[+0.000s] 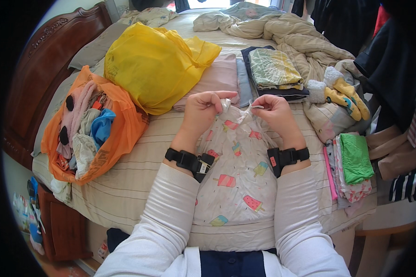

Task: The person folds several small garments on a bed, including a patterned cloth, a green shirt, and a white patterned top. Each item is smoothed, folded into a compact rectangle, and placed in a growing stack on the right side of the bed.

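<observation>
A white garment with a popsicle print lies on the striped bed sheet in front of me. My left hand pinches the gathered white fabric at its far end, with the index finger stretched out to the right. Across from it, my right hand holds a thin white strap or tie of the same garment between thumb and fingers. A black band is strapped round each wrist. Just beyond my hands lie a folded pink cloth and a folded light blue cloth.
A full yellow bag and an open orange bag of clothes stand left. Folded clothes, yellow fleece-topped socks, a green folded cloth and a rumpled beige quilt lie right and beyond. A wooden headboard borders the left.
</observation>
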The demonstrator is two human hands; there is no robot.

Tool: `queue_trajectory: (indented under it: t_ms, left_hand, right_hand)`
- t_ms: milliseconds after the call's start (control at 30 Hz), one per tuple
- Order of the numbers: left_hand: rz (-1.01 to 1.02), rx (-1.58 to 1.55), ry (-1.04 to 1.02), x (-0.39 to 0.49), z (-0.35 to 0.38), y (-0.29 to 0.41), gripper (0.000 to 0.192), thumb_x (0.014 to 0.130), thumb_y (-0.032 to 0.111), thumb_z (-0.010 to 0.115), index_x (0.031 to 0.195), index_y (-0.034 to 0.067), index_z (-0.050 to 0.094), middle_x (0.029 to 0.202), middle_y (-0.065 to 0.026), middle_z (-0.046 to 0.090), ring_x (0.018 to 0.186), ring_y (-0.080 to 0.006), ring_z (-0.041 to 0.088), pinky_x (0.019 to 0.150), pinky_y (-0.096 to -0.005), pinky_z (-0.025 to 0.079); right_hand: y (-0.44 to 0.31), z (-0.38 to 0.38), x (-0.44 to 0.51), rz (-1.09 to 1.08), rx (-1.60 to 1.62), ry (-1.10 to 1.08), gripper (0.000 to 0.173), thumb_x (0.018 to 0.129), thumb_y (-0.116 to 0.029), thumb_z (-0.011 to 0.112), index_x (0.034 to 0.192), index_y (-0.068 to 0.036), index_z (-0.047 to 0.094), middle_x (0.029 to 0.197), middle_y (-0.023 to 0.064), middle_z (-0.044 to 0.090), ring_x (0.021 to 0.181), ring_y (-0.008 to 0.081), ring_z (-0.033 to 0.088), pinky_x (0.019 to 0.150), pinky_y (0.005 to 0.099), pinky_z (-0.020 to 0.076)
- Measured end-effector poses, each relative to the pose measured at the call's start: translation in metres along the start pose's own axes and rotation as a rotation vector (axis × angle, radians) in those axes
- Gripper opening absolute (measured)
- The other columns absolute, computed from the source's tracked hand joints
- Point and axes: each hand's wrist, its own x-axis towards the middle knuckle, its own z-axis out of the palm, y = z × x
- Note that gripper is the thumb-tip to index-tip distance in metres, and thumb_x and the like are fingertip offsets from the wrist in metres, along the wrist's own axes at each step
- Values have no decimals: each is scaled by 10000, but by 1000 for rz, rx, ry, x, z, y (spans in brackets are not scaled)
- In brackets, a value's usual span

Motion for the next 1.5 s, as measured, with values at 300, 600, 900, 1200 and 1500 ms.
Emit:
queue_trajectory:
  t_ms: [300, 600, 900, 1200, 1500]
  left_hand:
    - [-124, -26, 237, 1, -5, -23, 139, 838, -118, 533, 807, 17, 551, 1047, -157, 676, 849, -132, 631, 714, -242, 501]
    - [-627, 575, 169, -4, -13, -16, 453, 717, 191, 813, 1031, -8, 552, 959, -108, 634, 792, -152, 610, 678, -281, 498]
    - [-677, 729, 14, -8, -8, 2, 570, 599, 134, 861, 1039, 21, 516, 920, -124, 633, 796, -168, 608, 662, -325, 508]
    - [-430, 779, 235, -8, -20, -36, 476, 677, 10, 781, 1013, 26, 445, 886, -114, 635, 792, -176, 627, 694, -310, 510]
    - [-507, 792, 247, -10, -22, -46, 423, 745, -16, 720, 1055, 20, 434, 885, -112, 650, 808, -184, 633, 710, -321, 510]
  right_hand:
    - [15, -10, 0, 305, -323, 37, 223, 740, -164, 747, 818, 30, 669, 713, 38, 646, 644, 96, 570, 589, 270, 467]
    - [26, -5, 3, 337, -228, -1, 183, 790, -147, 730, 820, 14, 649, 709, 15, 622, 597, 81, 553, 537, 246, 453]
    - [26, -1, 3, 349, 130, 7, 176, 775, -67, 719, 887, 37, 633, 728, 53, 639, 610, 131, 604, 559, 267, 493]
    - [20, -15, -5, 512, -303, -265, 314, 696, -70, 759, 960, 52, 638, 829, 64, 645, 733, 125, 598, 622, 253, 491]
    - [-11, 1, -11, 556, -137, -348, 439, 652, -109, 740, 1028, 91, 634, 827, 74, 656, 722, 129, 597, 622, 273, 479]
